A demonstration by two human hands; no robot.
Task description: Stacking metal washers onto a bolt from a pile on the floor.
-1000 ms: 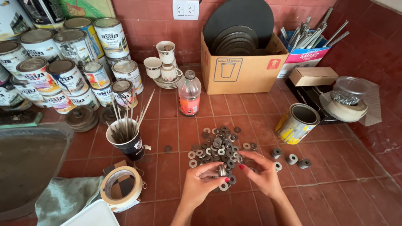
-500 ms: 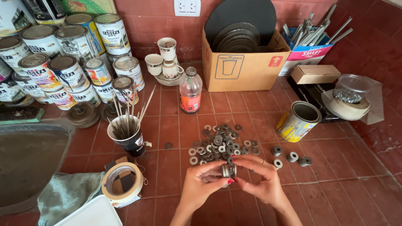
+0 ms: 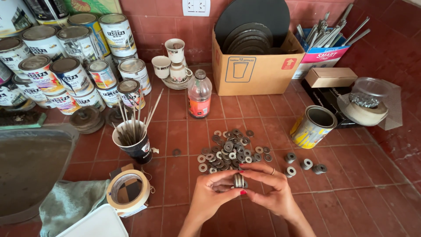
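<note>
Both hands meet at about 6 o'clock on the red-tiled bench point(image 3: 351, 206), just below the pile of loose washers point(image 3: 230, 151). The left hand point(image 3: 210, 197) and right hand point(image 3: 269, 191) pinch a short stack of washers point(image 3: 238, 180) between them, fingertips closed on its two flat ends and the stack held on edge, just above the tiles.

The stack looks like small steel rings: stiff, fairly dense for its size, smooth and likely slippery. Nothing binds the rings, so I judge pressure on both end faces is what keeps them aligned; a hold on the rim alone would probably let them fan out and spill.

At 3 o'clock from the pile lie four finished little stacks point(image 3: 302, 163). An open yellow tin can point(image 3: 312, 127) stands at 2 o'clock, a plastic bottle point(image 3: 199, 94) at 12 o'clock, a black cup of sticks point(image 3: 133, 142) at 9 o'clock, and a roll of masking tape point(image 3: 127, 192) at 8 o'clock.
</note>
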